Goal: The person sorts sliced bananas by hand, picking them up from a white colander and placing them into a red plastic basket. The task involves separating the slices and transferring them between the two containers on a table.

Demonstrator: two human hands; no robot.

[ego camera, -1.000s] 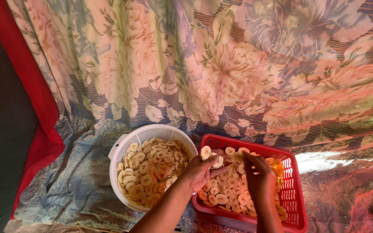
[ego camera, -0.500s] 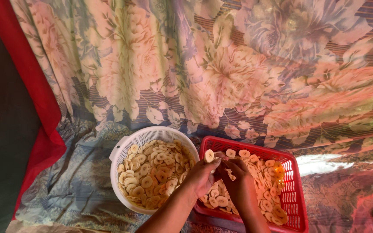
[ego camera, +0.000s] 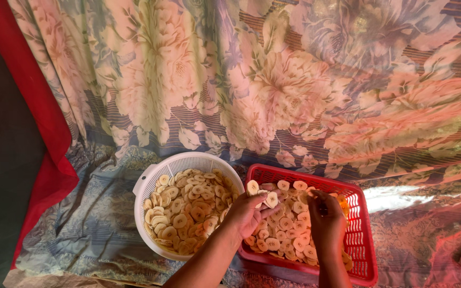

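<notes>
My left hand [ego camera: 247,213] pinches a pale banana slice [ego camera: 271,199] over the red basket [ego camera: 359,234], ready to lay it down; my right hand [ego camera: 324,221] hovers above the slices — its grip I cannot tell. Left of the basket, the white colander [ego camera: 150,184] holds the supply — within easy reach.

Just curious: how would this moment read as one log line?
left hand: holds banana slices | right hand: over red basket | white colander: beside, full
</notes>
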